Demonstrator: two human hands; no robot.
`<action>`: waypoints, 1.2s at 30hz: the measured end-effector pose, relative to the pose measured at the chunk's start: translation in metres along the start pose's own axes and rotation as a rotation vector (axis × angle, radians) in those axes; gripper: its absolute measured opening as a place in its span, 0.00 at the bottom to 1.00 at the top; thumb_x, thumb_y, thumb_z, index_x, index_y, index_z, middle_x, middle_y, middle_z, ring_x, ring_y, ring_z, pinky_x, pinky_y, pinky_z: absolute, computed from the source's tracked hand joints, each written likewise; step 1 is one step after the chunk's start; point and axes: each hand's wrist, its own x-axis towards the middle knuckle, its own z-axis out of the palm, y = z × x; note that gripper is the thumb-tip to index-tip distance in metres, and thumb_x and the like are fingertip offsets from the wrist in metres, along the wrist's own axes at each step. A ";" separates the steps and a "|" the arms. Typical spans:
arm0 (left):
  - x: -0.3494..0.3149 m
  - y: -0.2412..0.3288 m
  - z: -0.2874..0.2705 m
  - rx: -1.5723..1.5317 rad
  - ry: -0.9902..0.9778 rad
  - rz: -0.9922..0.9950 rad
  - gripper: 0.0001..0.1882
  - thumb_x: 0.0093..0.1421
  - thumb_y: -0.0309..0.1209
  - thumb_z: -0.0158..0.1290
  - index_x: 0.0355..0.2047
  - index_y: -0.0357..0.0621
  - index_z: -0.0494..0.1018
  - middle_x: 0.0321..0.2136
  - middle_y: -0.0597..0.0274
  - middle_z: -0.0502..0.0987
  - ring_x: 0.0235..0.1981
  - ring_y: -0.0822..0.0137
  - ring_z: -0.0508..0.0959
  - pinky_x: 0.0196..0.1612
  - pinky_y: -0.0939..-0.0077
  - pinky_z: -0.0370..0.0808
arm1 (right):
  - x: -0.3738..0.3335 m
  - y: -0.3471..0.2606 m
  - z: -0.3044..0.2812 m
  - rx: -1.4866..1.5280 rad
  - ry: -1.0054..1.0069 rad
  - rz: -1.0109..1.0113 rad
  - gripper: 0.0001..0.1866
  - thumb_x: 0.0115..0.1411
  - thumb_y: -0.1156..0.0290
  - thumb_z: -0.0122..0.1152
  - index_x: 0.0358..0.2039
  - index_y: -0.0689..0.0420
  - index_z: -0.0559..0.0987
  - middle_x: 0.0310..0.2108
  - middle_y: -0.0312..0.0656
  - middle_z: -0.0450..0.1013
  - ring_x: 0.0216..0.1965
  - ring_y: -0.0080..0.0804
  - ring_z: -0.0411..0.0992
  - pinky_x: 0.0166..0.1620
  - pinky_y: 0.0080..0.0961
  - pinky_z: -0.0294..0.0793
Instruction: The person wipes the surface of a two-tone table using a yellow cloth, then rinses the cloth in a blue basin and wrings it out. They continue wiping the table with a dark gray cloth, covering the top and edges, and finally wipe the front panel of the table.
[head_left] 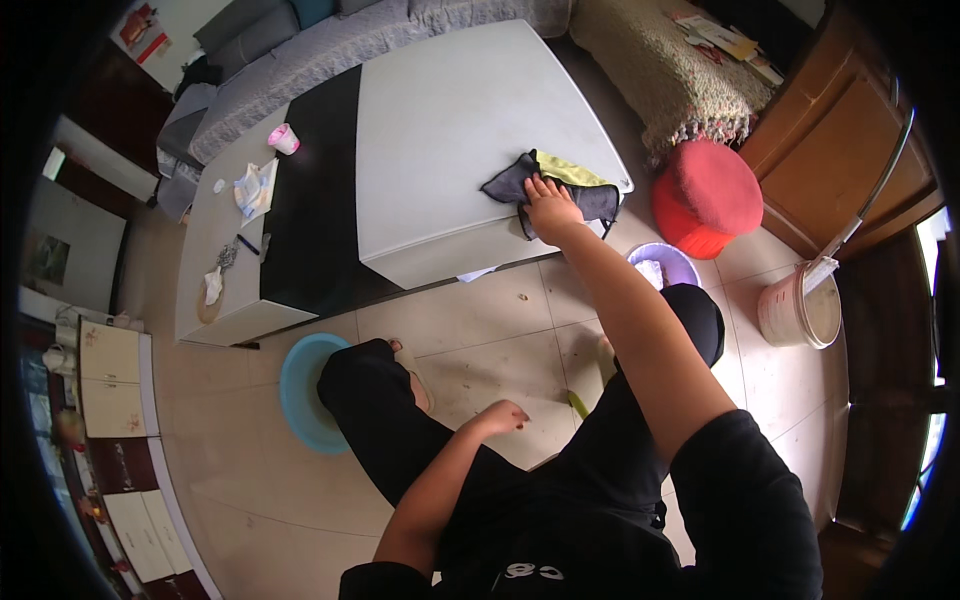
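My right hand (552, 210) lies flat with its fingers spread on a dark grey cleaning cloth (508, 184). The cloth has a yellow-green side (566, 168) that shows along its far edge. It rests on the white table top (450, 130) near the corner, and part of it hangs over the front edge. Over my lap, my left hand (503, 417) hovers with its fingers loosely curled in and nothing visible in them. It is apart from the table.
A blue basin (298, 400) stands on the floor by my left leg. To the right are a purple basin (680, 262), a red stool (708, 195) and a bucket (785, 312). A pink cup (284, 139) and tissues (252, 190) sit on the table's left part.
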 end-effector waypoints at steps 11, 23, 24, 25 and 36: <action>-0.043 0.047 -0.022 -0.313 0.484 0.248 0.14 0.59 0.27 0.40 0.42 0.33 0.69 0.33 0.55 0.75 0.35 0.68 0.74 0.41 0.77 0.69 | -0.004 0.002 0.000 -0.053 -0.089 0.021 0.30 0.60 0.60 0.38 0.60 0.54 0.45 0.63 0.40 0.38 0.62 0.38 0.40 0.61 0.35 0.41; -0.068 0.119 -0.081 -0.302 0.383 0.349 0.13 0.60 0.26 0.39 0.43 0.35 0.68 0.35 0.56 0.74 0.38 0.70 0.73 0.43 0.78 0.68 | 0.019 0.027 -0.005 0.170 0.010 0.023 0.32 0.58 0.52 0.41 0.59 0.53 0.50 0.62 0.38 0.44 0.61 0.35 0.45 0.59 0.33 0.46; -0.052 0.117 -0.088 -0.196 0.376 0.354 0.13 0.60 0.26 0.39 0.41 0.36 0.69 0.34 0.56 0.75 0.37 0.69 0.73 0.42 0.78 0.68 | 0.023 0.031 -0.012 0.250 0.004 0.043 0.33 0.57 0.50 0.41 0.59 0.53 0.50 0.61 0.39 0.44 0.61 0.35 0.46 0.59 0.32 0.47; -0.030 0.109 -0.093 -0.092 0.361 0.356 0.13 0.59 0.26 0.39 0.40 0.37 0.70 0.34 0.56 0.75 0.36 0.69 0.74 0.42 0.77 0.68 | 0.030 0.041 -0.016 0.174 0.078 0.095 0.35 0.56 0.48 0.41 0.59 0.53 0.51 0.61 0.39 0.44 0.61 0.35 0.46 0.59 0.32 0.47; 0.044 -0.079 0.102 -0.307 -0.929 -0.651 0.13 0.52 0.33 0.43 0.35 0.46 0.73 0.34 0.60 0.75 0.34 0.64 0.74 0.38 0.67 0.68 | 0.067 0.074 -0.019 -0.145 0.258 0.112 0.35 0.56 0.43 0.36 0.59 0.50 0.52 0.61 0.40 0.45 0.59 0.42 0.48 0.58 0.39 0.44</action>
